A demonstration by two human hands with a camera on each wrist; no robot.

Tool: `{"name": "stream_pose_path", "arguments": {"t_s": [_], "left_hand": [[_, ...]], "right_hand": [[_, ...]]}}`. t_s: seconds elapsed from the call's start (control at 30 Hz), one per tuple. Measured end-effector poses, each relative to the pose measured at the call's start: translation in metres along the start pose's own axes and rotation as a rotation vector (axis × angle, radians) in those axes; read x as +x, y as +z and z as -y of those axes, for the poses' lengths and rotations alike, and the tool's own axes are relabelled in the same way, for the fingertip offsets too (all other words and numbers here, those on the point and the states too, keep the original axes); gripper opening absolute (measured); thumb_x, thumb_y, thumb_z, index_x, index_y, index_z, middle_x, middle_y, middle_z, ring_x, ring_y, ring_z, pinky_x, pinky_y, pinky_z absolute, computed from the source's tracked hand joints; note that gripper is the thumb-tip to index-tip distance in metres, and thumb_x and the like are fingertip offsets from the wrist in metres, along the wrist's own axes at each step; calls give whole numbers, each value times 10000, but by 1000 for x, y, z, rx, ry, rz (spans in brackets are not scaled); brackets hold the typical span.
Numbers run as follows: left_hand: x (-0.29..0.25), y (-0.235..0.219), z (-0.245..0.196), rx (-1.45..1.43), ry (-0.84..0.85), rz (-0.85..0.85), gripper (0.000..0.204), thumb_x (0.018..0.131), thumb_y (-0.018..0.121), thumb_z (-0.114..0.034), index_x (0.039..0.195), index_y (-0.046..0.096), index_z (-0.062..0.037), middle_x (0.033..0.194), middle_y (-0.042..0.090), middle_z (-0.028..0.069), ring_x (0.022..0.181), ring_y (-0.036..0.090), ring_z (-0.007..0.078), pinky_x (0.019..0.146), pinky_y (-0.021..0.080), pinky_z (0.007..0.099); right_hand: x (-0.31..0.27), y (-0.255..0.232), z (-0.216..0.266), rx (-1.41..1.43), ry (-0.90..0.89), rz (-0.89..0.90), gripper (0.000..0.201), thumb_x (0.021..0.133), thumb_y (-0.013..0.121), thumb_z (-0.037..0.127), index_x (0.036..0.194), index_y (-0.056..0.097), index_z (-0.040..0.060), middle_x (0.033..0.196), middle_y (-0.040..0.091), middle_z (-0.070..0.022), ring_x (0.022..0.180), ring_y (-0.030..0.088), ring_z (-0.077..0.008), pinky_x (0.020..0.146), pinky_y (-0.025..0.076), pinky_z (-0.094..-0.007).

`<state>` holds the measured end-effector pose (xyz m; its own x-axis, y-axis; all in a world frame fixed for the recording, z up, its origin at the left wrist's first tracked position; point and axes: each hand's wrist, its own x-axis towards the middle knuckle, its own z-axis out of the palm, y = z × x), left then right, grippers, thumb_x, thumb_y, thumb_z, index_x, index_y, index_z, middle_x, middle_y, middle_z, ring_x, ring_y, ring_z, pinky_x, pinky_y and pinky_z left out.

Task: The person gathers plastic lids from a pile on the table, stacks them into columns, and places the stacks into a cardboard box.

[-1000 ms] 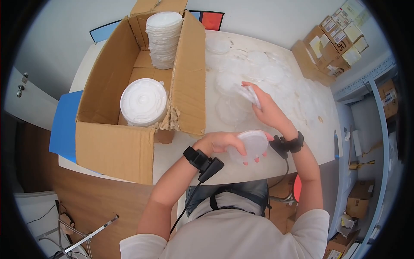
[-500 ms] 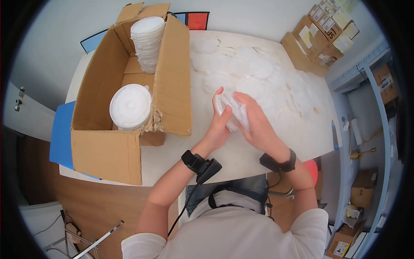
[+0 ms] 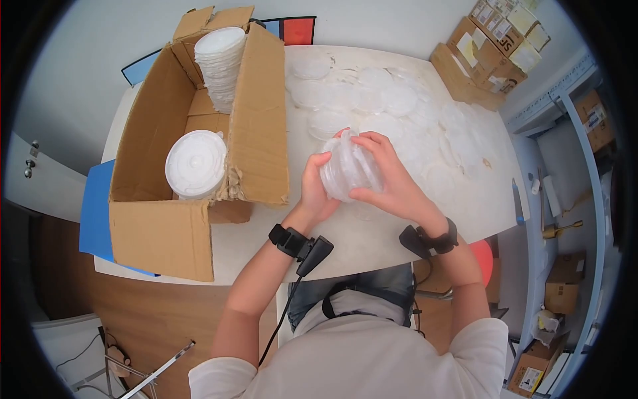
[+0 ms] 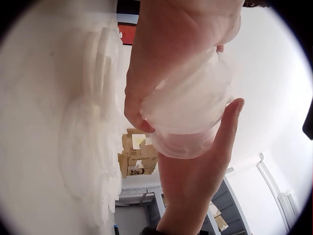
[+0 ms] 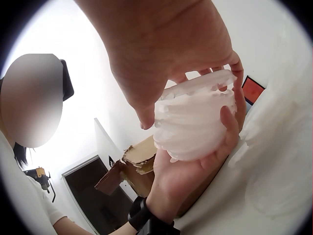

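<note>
Seeming light and slippery, the lid stack [image 3: 349,171] is gripped by the left hand [image 3: 316,189] and right hand [image 3: 397,188], best held round the rims.

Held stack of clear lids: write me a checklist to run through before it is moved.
1. Both hands on it: ok, left hand and right hand grip the held stack.
2. Rims lined up: not ok, they look uneven from the right wrist.
3. Lid count: cannot tell, the lids blur together.
4. Carton open: ok, its flaps are folded out.
5. Gap inside, between the tall stack and the nearer white lid: ok, bare cardboard shows.
</note>
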<state>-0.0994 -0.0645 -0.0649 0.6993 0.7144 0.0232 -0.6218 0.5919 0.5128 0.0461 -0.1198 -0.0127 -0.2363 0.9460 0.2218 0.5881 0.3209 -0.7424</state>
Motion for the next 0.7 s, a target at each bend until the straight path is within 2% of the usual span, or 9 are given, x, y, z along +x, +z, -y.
{"name": "stream_pose_path", "arguments": {"t_s": [0.07,0.13,0.27,0.37,0.47,0.5,0.57,0.63,0.7], "left_hand": [[-1,-1,0,13,-34,-18,555,839,330,-378,1326,306,-113,1268,425,99,1168,426,225,950,365,387],[-1,-2,0,66,-103,-50,552,842,323,-428,1285,362,-101,1241,465,99,1127,474,243,924,390,403],[4,-1,2,84,-89,-113,541,850,320,-444,1262,383,-100,1216,488,88,1105,493,236,918,401,395],[3,7,3,88,-61,-176,546,857,324,-446,1289,355,-112,1248,456,93,1132,468,234,927,396,394],[-2,9,3,-7,-52,-129,523,875,328,-418,1317,318,-139,1281,417,95,1163,438,229,936,389,397],[-3,7,4,5,-56,-64,510,886,325,-404,1328,302,-151,1291,402,94,1173,425,231,941,385,401],[-4,1,3,16,-61,1,498,897,322,-390,1339,285,-164,1302,387,92,1184,413,233,946,382,404],[0,-6,2,29,-148,73,465,914,321,-355,1337,286,-164,1296,391,87,1176,421,237,949,381,407],[1,-5,4,2,-139,38,458,920,321,-354,1335,286,-162,1294,392,82,1172,424,238,948,382,404]], "right_hand": [[0,10,-1,-318,-16,-38,832,635,759,312,1285,307,56,1295,336,-167,1222,310,-321,997,257,-413],[2,13,-7,-211,-41,-42,841,627,760,332,1285,309,65,1286,332,-178,1205,322,-332,997,244,-423],[5,11,-4,19,-47,-76,832,623,757,346,1283,318,95,1248,317,-208,1158,346,-372,981,261,-432],[6,15,-2,-101,-34,-24,801,616,762,342,1257,346,103,1222,318,-214,1144,346,-383,952,310,-425],[4,20,1,-187,-2,-31,765,609,769,316,1226,374,97,1195,334,-208,1148,337,-379,927,349,-429],[5,20,0,-185,-5,-28,765,609,769,316,1226,374,97,1195,334,-208,1148,337,-379,927,349,-429],[5,21,-2,-173,-4,-164,746,604,770,310,1210,391,95,1213,334,-198,1151,331,-375,924,362,-437],[5,18,-2,-187,-38,-145,746,602,770,303,1211,391,97,1220,339,-187,1154,331,-372,926,363,-438],[4,15,1,-198,-72,-126,746,600,770,296,1211,391,99,1227,343,-176,1158,330,-368,928,365,-439]]}}
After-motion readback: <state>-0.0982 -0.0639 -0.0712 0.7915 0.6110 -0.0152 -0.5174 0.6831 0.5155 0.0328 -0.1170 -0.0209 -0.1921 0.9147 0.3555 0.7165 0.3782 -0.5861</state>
